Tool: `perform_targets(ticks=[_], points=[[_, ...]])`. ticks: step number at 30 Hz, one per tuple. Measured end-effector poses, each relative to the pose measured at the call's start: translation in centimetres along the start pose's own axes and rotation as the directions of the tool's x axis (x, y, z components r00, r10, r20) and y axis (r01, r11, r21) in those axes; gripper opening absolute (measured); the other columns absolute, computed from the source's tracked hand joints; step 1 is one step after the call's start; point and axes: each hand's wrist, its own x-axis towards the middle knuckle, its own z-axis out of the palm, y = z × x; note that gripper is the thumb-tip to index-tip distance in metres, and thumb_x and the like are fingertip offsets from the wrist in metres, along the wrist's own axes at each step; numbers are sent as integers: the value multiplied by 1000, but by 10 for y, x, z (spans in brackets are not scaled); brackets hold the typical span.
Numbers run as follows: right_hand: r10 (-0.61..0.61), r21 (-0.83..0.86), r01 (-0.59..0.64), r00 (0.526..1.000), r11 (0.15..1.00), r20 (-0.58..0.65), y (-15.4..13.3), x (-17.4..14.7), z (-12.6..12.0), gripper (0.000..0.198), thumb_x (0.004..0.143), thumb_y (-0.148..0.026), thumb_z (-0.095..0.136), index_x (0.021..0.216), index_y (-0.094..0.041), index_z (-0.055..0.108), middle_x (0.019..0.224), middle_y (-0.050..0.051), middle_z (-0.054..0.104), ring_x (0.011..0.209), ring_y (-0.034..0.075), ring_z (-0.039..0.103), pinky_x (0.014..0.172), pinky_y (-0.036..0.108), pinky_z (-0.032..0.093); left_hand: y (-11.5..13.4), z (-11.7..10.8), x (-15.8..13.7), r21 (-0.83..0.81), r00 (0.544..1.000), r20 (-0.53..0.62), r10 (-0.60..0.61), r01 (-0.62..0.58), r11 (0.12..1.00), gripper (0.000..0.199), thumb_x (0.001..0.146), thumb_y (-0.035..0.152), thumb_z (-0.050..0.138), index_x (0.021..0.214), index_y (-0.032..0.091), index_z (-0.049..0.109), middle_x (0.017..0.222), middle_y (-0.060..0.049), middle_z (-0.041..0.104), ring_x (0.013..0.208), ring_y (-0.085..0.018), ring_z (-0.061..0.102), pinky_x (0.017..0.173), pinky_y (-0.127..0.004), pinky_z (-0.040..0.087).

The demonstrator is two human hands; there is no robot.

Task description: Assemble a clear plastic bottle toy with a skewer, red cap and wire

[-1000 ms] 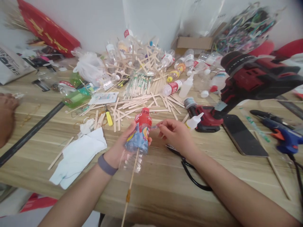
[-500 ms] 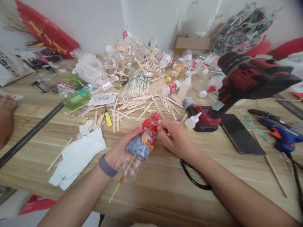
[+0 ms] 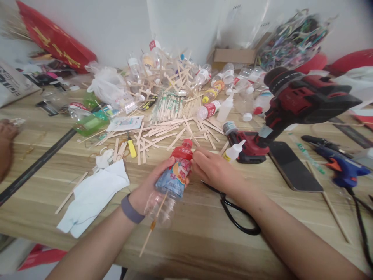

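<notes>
Bottle in hand, clutter on nearly every side

The left hand [image 3: 148,179] wraps round the bottle [image 3: 176,175], which is tilted above the table [image 3: 186,249] with its red cap [image 3: 185,144] toward twelve o'clock. The right hand [image 3: 211,167] has its fingers bunched against the label near the cap; whether they pinch anything, I cannot tell. A thin stick [image 3: 146,241] points out past the bottle's base toward seven o'clock, an amber band wound round it.

Taking the bottle as the clock's centre, craft sticks [image 3: 161,130] crowd twelve, with loose bottles heaped beyond. A glue bottle [image 3: 233,151] stands tilted just past the right hand, between two and three, before the drill [image 3: 303,99] at two. The phone [image 3: 295,167] and glue gun [image 3: 346,167] lie at three. A black loop handle [image 3: 237,226] sits at four, close beside the right forearm. White cloth [image 3: 96,196] spreads between eight and nine; a yellow screwdriver [image 3: 132,148] lies at ten. Another person's hand [image 3: 6,136] is well off, past nine.
</notes>
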Motion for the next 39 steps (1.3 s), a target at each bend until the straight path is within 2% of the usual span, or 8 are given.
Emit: perform_targets(ticks=[2,5,9,14,20,29,35,39], points=[[154,124,-154,988,980,5,-4,2,0,15,92,-19,46,78,-22,43,73,1,56,62,14,49,57,26,35,2,6,-2,-1,999,-26,24,-24,1000,31,85,44,62,92,15,70,75,-5,72,64,-15,68,59,-22,53],[408,281,-412,910,867,75,-9,7,-1,9,85,-19,58,87,-21,50,74,-1,61,64,14,56,59,26,40,3,14,-3,30,995,-56,79,-77,997,26,83,39,66,90,15,68,73,-5,72,61,-15,67,56,-22,52],[552,290,-569,821,769,147,-15,10,-5,13,80,-18,63,91,-20,57,68,-2,63,60,14,57,56,26,39,1,18,0,75,984,-73,162,-157,985,30,75,38,75,93,16,66,76,-4,72,60,-15,67,54,-23,50],[525,187,-532,846,826,90,-22,9,-6,9,83,-11,56,86,-18,62,74,3,68,65,15,59,59,27,39,-3,21,4,136,952,-114,283,-268,954,44,70,34,80,107,17,64,87,-3,74,71,-15,67,65,-24,51],[426,22,-431,897,902,113,-24,8,-6,14,89,-10,53,84,-14,66,78,7,62,74,19,59,67,29,41,-7,22,4,170,923,-120,366,-345,923,41,74,34,78,109,19,62,94,-2,73,82,-17,67,74,-26,51],[333,90,-343,937,935,106,-16,6,-8,16,88,-9,54,79,-17,64,75,3,57,70,15,55,64,26,39,-4,20,-1,100,967,-104,234,-224,969,36,72,37,78,99,17,66,84,-2,72,68,-13,64,63,-23,50],[374,138,-393,916,909,143,-15,8,-6,23,77,-9,52,59,-19,43,61,-4,44,58,11,43,54,24,28,-3,23,-4,136,980,-87,179,-166,977,38,73,40,77,102,17,65,82,-2,72,63,-13,63,59,-23,50],[293,98,-299,954,949,66,-14,7,0,24,79,-8,48,60,-20,38,66,-2,41,60,12,42,57,25,30,-1,22,-4,92,993,-61,102,-96,991,34,77,40,73,100,16,66,79,-4,73,62,-16,66,60,-25,52]])
